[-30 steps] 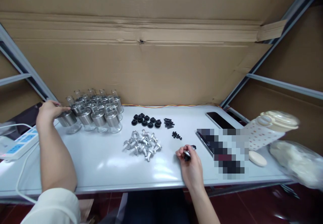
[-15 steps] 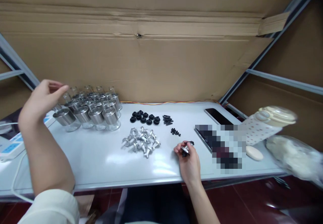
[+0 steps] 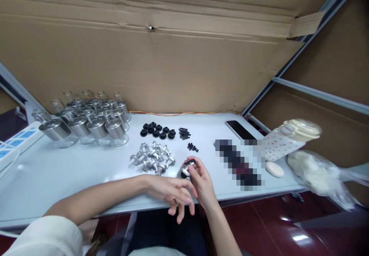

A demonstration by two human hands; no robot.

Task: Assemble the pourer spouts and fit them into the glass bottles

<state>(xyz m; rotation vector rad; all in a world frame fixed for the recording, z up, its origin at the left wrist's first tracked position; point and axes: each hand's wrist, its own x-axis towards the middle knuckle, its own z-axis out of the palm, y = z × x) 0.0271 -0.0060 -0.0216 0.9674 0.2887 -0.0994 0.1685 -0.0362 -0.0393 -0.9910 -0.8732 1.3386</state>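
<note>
My right hand is closed around a small silver-and-black fitting, holding it just above the table near its front edge. Beside it, my left hand has its fingers loosely spread and grips nothing. Its fingertips are close to my right hand; whether they touch is hard to tell. Behind my hands lies a pile of silver metal fittings. Farther back are several round black caps, some thin black pieces and a little group of tiny black parts.
Several glass bottles with steel sleeves stand at the back left beside a white power strip. On the right are a phone, a dotted bottle, a white oval object and a plastic bag. Cardboard walls the back.
My left hand has come from beside the glass bottles to my right hand, its fingers now spread. My right hand still holds the fitting. The camera view has shifted slightly.
</note>
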